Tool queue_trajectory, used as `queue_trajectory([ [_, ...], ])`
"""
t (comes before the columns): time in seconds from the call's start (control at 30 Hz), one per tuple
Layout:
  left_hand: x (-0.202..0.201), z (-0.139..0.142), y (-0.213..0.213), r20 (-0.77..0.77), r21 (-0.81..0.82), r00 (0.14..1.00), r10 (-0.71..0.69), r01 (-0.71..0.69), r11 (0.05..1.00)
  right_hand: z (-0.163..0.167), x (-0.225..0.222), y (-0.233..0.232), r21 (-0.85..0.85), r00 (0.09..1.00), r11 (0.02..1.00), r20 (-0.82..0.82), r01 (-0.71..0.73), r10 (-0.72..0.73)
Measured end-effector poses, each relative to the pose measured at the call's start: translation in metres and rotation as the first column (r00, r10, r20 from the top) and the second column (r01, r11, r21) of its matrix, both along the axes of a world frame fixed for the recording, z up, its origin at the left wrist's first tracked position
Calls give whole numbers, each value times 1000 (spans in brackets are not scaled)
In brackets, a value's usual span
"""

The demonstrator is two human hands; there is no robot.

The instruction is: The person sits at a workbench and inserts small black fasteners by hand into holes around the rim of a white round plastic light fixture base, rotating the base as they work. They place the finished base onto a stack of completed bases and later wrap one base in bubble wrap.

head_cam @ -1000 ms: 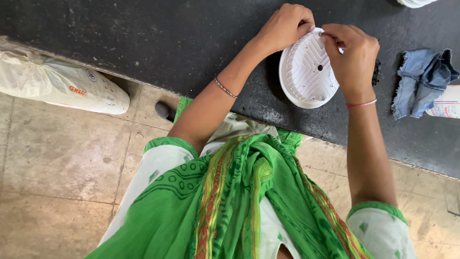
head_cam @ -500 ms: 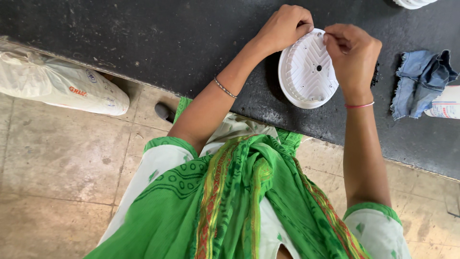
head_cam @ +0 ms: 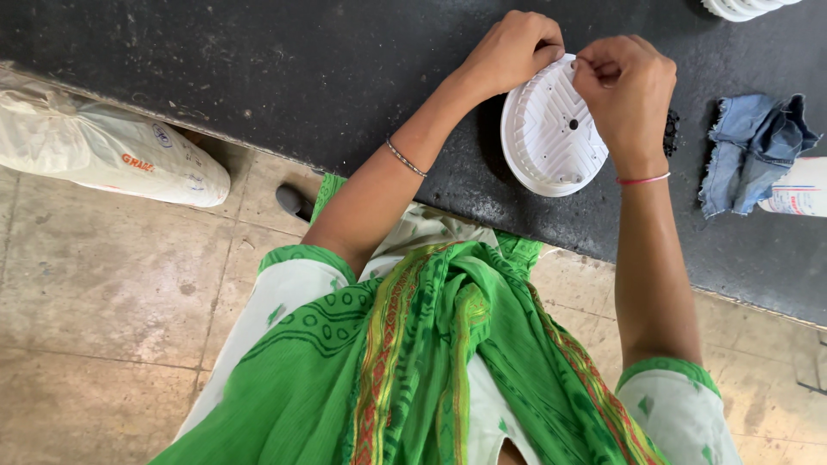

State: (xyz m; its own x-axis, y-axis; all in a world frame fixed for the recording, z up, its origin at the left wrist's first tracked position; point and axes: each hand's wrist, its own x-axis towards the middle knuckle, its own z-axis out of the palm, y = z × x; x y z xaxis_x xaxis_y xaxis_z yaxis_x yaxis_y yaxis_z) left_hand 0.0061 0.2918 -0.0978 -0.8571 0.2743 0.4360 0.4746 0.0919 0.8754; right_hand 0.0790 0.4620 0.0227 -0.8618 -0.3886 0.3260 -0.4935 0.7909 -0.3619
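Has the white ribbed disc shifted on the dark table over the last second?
No. The white ribbed disc keeps its spot on the dark table, level with the denim rag; only the right hand adjusted at the rim.

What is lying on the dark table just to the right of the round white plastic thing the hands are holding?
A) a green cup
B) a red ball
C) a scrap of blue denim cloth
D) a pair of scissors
C: a crumpled scrap of blue denim cloth lies on the dark table, to the right of the round white ribbed plastic disc that the left hand and right hand both hold at its top edge.
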Motion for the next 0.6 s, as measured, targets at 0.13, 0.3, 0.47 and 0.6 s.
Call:
queue_trajectory([
  [0.13, -1, 0, -2, 10, -4, 1000, 7, -7, 1000, -2, -4, 11, -67, 1000, 997, -2, -26, 26],
  [0.3, -3, -2, -2, -15, -6, 1000, 9, -9, 1000, 0, -3, 26, -139, 994, 986, 79, 88, -78],
  [0.47, -3, -3, 0, -17, -5, 1000, 9, -9, 1000, 4, 2, 24, -119, 994, 992, 103, 40, -28],
  [0.6, -3, -3, 0, -21, -9, 1000, 10, -10, 1000, 9, 5, 15, -99, 994, 994, 104, 35, -24],
])
